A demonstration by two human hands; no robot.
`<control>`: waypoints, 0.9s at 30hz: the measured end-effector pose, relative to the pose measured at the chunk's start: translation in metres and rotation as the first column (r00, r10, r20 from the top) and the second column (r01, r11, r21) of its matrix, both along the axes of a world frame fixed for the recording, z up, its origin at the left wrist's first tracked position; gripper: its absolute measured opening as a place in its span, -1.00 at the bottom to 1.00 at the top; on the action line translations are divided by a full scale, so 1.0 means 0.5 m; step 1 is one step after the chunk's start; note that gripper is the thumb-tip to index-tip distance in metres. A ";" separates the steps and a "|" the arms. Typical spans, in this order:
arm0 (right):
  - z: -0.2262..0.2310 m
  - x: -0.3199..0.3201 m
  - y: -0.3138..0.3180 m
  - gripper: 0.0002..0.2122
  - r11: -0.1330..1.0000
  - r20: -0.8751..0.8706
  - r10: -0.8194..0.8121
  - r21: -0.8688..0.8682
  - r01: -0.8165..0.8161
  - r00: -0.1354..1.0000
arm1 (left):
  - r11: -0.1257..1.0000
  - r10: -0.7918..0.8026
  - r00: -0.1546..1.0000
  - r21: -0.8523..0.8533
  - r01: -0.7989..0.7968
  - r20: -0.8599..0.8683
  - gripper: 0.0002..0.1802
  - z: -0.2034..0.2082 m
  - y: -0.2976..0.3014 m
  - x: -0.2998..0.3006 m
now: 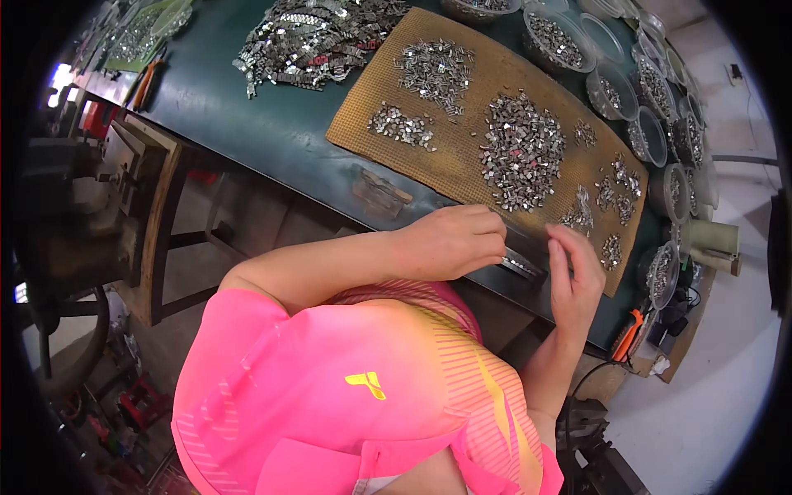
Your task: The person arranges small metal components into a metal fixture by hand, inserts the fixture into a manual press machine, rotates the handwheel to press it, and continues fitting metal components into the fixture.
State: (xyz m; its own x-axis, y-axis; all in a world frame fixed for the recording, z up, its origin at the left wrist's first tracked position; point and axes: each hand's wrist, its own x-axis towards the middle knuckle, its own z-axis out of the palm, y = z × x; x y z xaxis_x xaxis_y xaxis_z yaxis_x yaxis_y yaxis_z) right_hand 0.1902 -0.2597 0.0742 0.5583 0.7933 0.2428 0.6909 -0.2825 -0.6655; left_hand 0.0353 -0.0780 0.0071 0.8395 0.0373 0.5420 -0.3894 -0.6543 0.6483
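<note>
My left hand (462, 241) is at the bench's front edge, its fingers curled together. What its fingertips hold, if anything, is hidden. Just beside it, a narrow metal strip (520, 264) with shiny links lies along a dark holder at the edge. My right hand (579, 276) is raised to the right of the strip, thumb and forefinger tips brought close together; anything between them is too small to make out. Beyond both hands, a large heap of small metal links (521, 150) covers part of a brown textured mat (462, 165). A smaller pile of thin metal pieces (580, 211) lies nearest my right hand.
More metal pieces (433, 73) and flat bits (402, 127) are heaped on the mat's left. Linked metal bands (318, 41) are piled behind. Clear plastic tubs (561, 41) of parts line the far right. Orange-handled pliers (629, 334) and a worn block (381, 194) sit near the edge.
</note>
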 end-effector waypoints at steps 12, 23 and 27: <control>0.021 0.094 0.299 -0.83 0.910 0.367 0.415 -0.166 -0.381 0.833 | 0.989 -0.037 0.999 -0.145 0.039 0.015 -0.80 -0.014 0.001 -0.001; -0.069 0.072 0.379 -0.93 0.912 0.617 0.411 -0.265 -0.314 0.671 | 0.984 0.022 0.987 -0.180 0.007 0.158 -0.83 -0.001 0.002 -0.006; -0.054 0.066 0.373 -0.95 0.910 0.588 0.413 -0.225 -0.349 0.696 | 0.986 0.066 0.983 -0.164 -0.038 0.169 -0.84 0.022 0.035 -0.024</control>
State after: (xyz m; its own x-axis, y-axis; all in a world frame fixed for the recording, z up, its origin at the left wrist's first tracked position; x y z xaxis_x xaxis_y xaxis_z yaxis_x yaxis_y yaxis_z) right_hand 0.2233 -0.0731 0.0472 -0.0411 0.9400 0.3387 0.9970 0.0608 -0.0475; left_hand 0.0232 -0.0607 0.0182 0.7280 0.1763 0.6625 -0.4732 -0.5700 0.6717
